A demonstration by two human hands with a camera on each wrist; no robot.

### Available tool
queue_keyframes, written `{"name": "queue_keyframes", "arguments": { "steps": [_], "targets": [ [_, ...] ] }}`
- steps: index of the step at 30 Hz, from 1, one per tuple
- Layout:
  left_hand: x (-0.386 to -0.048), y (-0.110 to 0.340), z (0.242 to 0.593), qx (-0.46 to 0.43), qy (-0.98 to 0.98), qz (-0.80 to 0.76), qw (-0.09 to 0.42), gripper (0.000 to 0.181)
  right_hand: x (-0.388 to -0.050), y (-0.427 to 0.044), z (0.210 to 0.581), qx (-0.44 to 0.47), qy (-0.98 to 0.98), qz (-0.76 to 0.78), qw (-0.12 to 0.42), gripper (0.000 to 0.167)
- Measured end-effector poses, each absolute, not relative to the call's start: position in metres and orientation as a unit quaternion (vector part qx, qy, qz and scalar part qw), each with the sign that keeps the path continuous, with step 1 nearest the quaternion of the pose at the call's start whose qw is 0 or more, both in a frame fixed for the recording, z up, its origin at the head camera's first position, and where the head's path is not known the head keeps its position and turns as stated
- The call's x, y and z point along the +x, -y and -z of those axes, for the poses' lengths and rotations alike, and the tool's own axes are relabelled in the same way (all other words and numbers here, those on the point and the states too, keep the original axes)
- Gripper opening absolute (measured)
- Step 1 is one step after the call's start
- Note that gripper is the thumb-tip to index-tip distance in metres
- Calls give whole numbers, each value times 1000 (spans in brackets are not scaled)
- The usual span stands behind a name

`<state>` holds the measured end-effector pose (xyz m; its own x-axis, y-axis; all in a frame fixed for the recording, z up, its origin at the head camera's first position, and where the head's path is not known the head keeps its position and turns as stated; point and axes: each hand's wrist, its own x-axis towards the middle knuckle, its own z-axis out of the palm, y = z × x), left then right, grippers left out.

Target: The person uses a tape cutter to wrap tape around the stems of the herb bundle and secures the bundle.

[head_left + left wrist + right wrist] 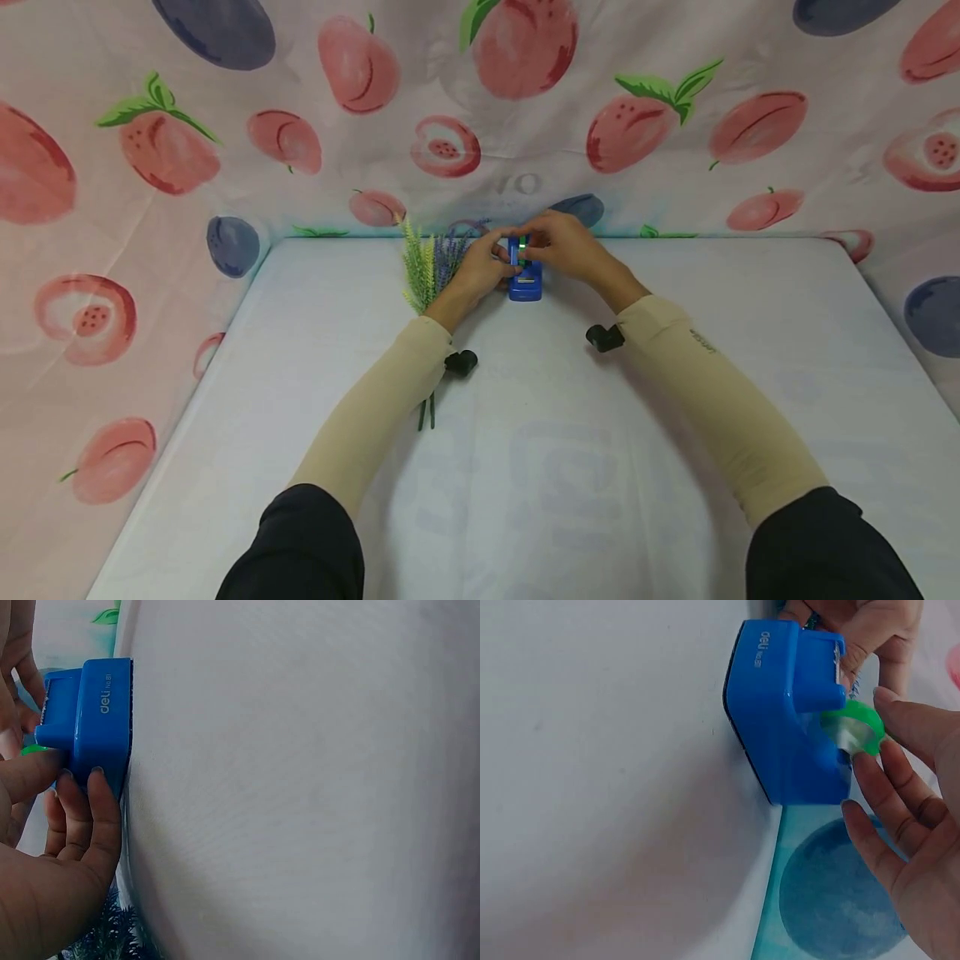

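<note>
Where the head camera looks down, a blue dispenser [526, 287] stands at the far edge of the white tabletop [570, 508], the person's left grip [478, 271] at its left side and the right grip [568, 246] over its upper part; just left, yellow sprigs [417, 267] and lavender [448, 255] run partly beneath the left sleeve [375, 408], stem ends showing below it, while fingers cover most of the green tape [522, 248]. From the left wrist come details too small above: pale "deli" lettering [105, 701] and a toothed edge [46, 705] on the dispenser, with the left grip's fingers bent close against its side, holding it. That view leaves only a sliver of tape, cuts off the right grip at the border, and shows the lavender dark and blurred. The right wrist view gives the tape best, at the dispenser's recess, a pale core visible; the right grip is nearly closed, pinching it between thumb and fingertips. The left grip is partly hidden behind the dispenser there, and whether the tape is seated cannot be told.
</note>
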<state>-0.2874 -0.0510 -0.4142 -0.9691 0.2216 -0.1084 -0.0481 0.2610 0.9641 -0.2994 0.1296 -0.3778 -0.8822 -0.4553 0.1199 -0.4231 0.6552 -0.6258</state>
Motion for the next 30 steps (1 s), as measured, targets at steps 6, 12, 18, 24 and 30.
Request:
{"name": "queue_keyframes", "arguments": {
  "steps": [6,12,18,24,30],
  "targets": [
    [-286,51,413,66,-783,-609,109,61,-301,-124,380,-231,-912,339,12,17],
    [-286,52,412,71,-784,-606,112,60,-300,-125,382,-229,-910,344,17,15],
    [-288,52,413,68,-788,-602,109,60,-297,-128,382,-241,-907,344,28,16],
    [-287,52,413,74,-793,-594,113,62,-295,-129,384,-231,-906,352,33,16],
    [-288,53,412,85,-798,-585,122,61,-290,-130,385,-230,-900,369,30,16]
  ]
}}
